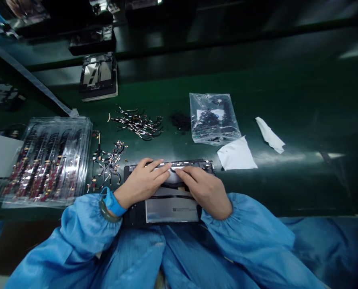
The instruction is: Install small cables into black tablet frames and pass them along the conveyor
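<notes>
An opened tablet [136, 208] lies at the table's front edge before me, its silver battery [171, 206] and a dark cable across it exposed. My left hand [145, 180] rests over its upper left part, fingers stretched out and slightly apart, tips touching the inner top edge. From the other side my right hand [207, 188] reaches in with bent fingers drawn together. Its fingertips press near the middle of the top edge, close to the left fingertips. Whatever they pinch there is too small to make out. A blue wrist strap [114, 204] circles my left wrist.
Clear trays [46, 160] of flex cables stand at left. Loose cables [139, 124] and more small cables [109, 160] lie beyond the tablet. Small black parts [180, 120] sit beside a plastic bag [213, 120]. White wipes [237, 154] lie right; stacked tablets [99, 76] stand behind.
</notes>
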